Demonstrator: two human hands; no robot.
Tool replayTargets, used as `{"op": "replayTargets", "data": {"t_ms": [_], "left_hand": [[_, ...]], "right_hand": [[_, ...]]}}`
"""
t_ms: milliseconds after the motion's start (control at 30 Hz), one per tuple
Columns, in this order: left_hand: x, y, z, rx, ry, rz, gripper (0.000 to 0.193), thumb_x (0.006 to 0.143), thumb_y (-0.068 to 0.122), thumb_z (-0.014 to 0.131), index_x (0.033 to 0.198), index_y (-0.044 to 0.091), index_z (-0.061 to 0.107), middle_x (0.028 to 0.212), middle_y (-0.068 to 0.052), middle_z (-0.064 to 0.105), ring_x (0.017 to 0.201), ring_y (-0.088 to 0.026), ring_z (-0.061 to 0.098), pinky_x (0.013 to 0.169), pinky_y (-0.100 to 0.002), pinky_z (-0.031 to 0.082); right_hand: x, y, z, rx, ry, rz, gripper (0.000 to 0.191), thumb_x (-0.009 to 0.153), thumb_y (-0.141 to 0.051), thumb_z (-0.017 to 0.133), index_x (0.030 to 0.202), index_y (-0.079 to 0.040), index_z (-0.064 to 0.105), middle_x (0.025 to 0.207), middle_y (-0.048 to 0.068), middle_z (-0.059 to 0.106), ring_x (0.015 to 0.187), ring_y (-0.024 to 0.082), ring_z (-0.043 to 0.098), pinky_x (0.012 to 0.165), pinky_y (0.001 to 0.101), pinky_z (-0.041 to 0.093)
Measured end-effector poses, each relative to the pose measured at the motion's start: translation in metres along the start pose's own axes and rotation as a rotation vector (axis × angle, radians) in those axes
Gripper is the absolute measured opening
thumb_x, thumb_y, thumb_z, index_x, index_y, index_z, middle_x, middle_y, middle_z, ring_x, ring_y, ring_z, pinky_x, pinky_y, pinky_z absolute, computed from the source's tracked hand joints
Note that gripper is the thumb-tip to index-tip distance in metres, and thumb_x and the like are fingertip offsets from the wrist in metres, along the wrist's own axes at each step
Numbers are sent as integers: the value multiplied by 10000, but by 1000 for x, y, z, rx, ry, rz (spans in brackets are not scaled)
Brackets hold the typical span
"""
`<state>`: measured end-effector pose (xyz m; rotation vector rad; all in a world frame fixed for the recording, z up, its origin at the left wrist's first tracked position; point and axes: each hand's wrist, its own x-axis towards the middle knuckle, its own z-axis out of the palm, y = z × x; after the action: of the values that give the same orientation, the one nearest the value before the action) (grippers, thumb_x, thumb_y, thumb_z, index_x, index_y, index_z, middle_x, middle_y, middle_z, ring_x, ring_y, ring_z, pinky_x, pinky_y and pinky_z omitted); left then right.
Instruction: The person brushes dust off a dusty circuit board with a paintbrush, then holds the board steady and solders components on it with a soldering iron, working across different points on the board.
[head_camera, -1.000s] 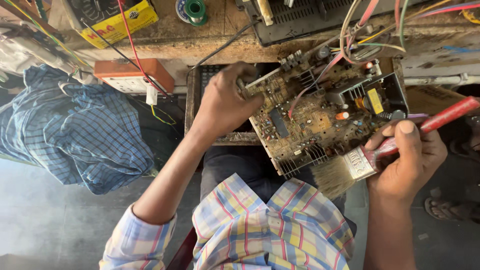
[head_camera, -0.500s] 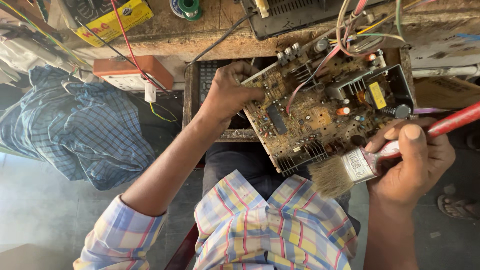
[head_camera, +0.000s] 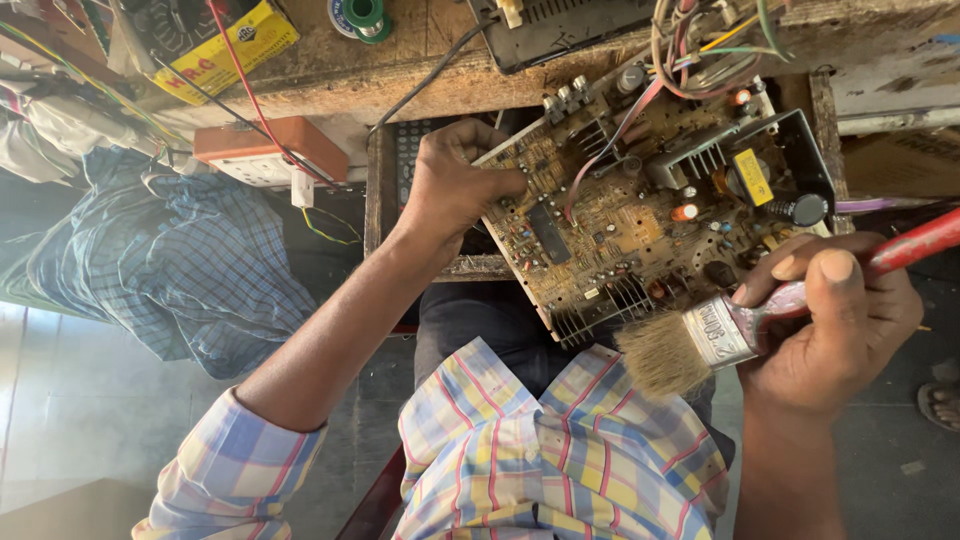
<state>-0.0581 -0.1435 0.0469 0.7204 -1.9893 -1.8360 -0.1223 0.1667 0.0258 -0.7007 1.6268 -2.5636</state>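
Your left hand (head_camera: 455, 190) keeps its grip on the upper left edge of the circuit board (head_camera: 640, 210), fingers curled over the rim, and the board stays tilted against the near edge of the wooden worktop (head_camera: 400, 85), above your lap. What has changed is on the other side: your right hand (head_camera: 840, 320), closed around the red handle of the paintbrush (head_camera: 700, 340), has drawn the brush down and off the board, so the bristles now sit just beside the board's lower corner, past the black heat-sink fins, rather than over the components. That reads as the end of one sweep across the lower part of the board; the upper part, under the bundle of coloured wires (head_camera: 690, 40), looks not yet brushed, though any dust on it is too fine to judge. Several things you cannot settle from here: the far end of the brush handle runs out of the right edge of the view, the wires leave at the top, and the dark unit (head_camera: 560, 30) on the worktop is cut off. The board's underside is hidden, and your thumb covers part of the metal ferrule. The orange box (head_camera: 270, 150) hangs off the worktop's near edge, to your left.
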Motion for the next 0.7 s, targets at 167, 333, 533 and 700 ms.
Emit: {"op": "replayTargets", "data": {"t_ms": [167, 333, 533, 700], "left_hand": [[-2, 3, 1, -25, -9, -29, 385, 659, -40, 783, 1020, -25, 652, 831, -49, 715, 657, -91, 674, 551, -255, 561], [-2, 5, -1, 42, -17, 15, 377, 688, -45, 794, 1041, -45, 661, 847, -57, 720, 652, -76, 661, 550, -238, 548], [-2, 5, -7, -22, -116, 29, 334, 731, -50, 773, 1046, -60, 665, 852, -79, 737, 658, -84, 693, 560, -240, 576], [0, 6, -7, -4, -121, 43, 363, 709, -63, 772, 1050, -55, 648, 852, -73, 740, 645, -95, 701, 548, -239, 570]], "right_hand": [[2, 2, -3, 11, -5, -1, 392, 1129, -251, 697, 917, 31, 526, 832, 147, 579, 576, 206, 563, 575, 312, 471], [0, 1, -2, 5, -10, 8, 372, 1110, -238, 687, 911, 33, 527, 831, 145, 579, 585, 205, 569, 576, 312, 473], [1, -1, -3, -21, -29, 6, 389, 1125, -265, 701, 928, 34, 549, 816, 148, 589, 577, 200, 581, 568, 305, 474], [0, 0, -4, -21, -26, 11, 377, 1108, -242, 689, 905, 34, 531, 827, 156, 589, 590, 208, 578, 585, 308, 466]]}}
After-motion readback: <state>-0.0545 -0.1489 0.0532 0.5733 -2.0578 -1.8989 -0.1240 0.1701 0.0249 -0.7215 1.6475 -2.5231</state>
